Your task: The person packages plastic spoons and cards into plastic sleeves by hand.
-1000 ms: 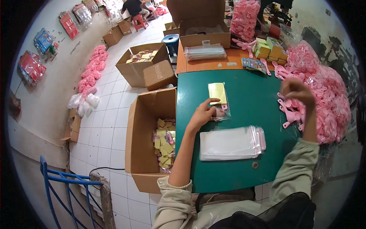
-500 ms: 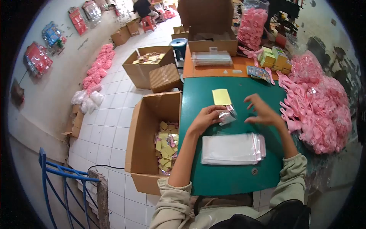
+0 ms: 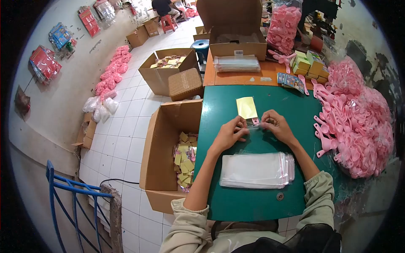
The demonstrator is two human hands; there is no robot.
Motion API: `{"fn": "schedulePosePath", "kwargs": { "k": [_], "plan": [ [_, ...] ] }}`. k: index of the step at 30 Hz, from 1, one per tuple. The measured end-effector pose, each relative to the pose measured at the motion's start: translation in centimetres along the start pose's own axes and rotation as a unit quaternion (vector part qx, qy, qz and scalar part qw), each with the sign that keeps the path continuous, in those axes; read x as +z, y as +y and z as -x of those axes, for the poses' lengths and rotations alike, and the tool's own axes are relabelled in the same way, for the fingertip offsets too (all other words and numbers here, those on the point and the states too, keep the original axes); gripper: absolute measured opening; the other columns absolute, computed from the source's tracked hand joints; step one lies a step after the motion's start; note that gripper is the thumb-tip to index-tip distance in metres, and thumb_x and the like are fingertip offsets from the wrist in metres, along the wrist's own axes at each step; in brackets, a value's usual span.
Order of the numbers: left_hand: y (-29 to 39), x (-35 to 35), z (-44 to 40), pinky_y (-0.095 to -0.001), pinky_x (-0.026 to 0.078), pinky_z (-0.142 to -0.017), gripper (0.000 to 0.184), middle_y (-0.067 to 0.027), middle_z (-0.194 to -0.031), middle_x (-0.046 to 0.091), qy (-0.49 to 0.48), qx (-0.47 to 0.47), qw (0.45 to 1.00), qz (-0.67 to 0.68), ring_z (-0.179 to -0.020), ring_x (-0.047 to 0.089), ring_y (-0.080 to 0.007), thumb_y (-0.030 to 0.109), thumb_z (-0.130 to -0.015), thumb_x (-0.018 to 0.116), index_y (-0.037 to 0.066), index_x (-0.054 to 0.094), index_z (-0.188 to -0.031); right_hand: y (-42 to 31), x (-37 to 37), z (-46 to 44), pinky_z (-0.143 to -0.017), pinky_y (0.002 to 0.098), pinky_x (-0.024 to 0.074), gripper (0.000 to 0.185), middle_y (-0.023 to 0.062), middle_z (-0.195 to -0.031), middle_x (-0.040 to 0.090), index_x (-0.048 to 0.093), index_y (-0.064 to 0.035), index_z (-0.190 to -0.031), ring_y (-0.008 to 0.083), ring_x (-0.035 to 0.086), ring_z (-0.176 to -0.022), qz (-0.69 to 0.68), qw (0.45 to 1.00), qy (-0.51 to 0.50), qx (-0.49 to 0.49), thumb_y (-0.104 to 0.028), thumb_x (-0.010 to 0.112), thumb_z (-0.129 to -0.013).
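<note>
A small clear plastic bag [image 3: 253, 127] lies on the green table with its near end pinched between both my hands. My left hand [image 3: 230, 134] grips the left side and my right hand [image 3: 277, 126] the right side, fingers closed. Just beyond my fingers are a yellow card [image 3: 247, 108] and part of a pink spoon [image 3: 255, 120], apparently inside the bag. Nearer my body is a stack of flat clear bags [image 3: 253, 170].
To the right is a large heap of pink spoons [image 3: 358, 126]. An open cardboard box [image 3: 154, 147] with several packed yellow cards stands left of the table. Cards [image 3: 291, 80] and small yellow boxes [image 3: 310, 65] sit at the back. A person [image 3: 161, 7] sits far off.
My right hand has come in from the right and closed on the bag's end beside my left hand. The bag's end is now drawn out between both hands.
</note>
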State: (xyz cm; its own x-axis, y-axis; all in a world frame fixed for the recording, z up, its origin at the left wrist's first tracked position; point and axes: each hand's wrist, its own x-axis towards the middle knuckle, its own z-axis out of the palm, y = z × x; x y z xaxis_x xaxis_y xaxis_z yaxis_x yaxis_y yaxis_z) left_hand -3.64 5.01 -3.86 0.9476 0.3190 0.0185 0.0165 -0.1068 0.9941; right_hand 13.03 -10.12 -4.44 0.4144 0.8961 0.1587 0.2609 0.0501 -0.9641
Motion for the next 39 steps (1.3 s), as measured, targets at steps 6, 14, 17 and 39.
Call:
{"fn": "schedulePosePath", "kwargs": {
  "k": [6, 14, 17, 39],
  "plan": [
    [-0.7, 0.7, -0.6, -0.0256, 0.057, -0.057, 0.013, -0.005, -0.087, 0.054, 0.078, 0.001, 0.997, -0.002, -0.082, 0.061, -0.0133, 0.01, -0.087, 0.057, -0.001, 0.052, -0.091, -1.0, 0.9, -0.4, -0.071, 0.021, 0.0501, 0.011, 0.005, -0.097, 0.054, 0.052, -0.0022, -0.088, 0.0086, 0.057, -0.08, -0.152, 0.986, 0.014, 0.073, -0.012, 0.056, -0.088],
    [-1.2, 0.2, -0.9, -0.0251, 0.056, -0.055, 0.022, -0.0074, -0.08, 0.063, 0.098, -0.053, 0.993, -0.029, -0.07, 0.063, -0.0124, 0.015, -0.082, 0.064, -0.002, 0.053, -0.092, -0.5, 1.7, -0.8, -0.059, 0.0237, 0.0529, 0.013, 0.0101, -0.078, 0.061, 0.05, 0.0001, -0.09, 0.0146, 0.063, -0.066, -0.108, 0.988, 0.062, 0.091, -0.011, 0.056, -0.088],
    [-0.8, 0.8, -0.6, -0.0232, 0.053, -0.055, 0.024, -0.006, -0.082, 0.061, 0.145, -0.022, 0.989, -0.001, -0.074, 0.061, -0.011, 0.017, -0.085, 0.062, 0.001, 0.049, -0.098, -0.8, 1.8, -0.7, -0.055, 0.0245, 0.053, 0.011, 0.0112, -0.076, 0.061, 0.049, 0.0002, -0.09, 0.0151, 0.063, -0.064, -0.104, 0.987, 0.082, 0.086, -0.009, 0.056, -0.088],
    [1.1, 1.5, -0.9, -0.025, 0.051, -0.048, 0.038, -0.0124, -0.082, 0.062, 0.224, -0.09, 0.97, -0.029, -0.068, 0.063, -0.0141, 0.016, -0.086, 0.059, 0.003, 0.036, -0.113, -0.8, 1.5, -0.4, -0.06, 0.0238, 0.0532, 0.037, 0.0112, -0.082, 0.063, 0.047, 0.0034, -0.123, 0.0136, 0.062, -0.065, -0.044, 0.996, 0.013, 0.076, -0.006, 0.054, -0.087]
  ]
}}
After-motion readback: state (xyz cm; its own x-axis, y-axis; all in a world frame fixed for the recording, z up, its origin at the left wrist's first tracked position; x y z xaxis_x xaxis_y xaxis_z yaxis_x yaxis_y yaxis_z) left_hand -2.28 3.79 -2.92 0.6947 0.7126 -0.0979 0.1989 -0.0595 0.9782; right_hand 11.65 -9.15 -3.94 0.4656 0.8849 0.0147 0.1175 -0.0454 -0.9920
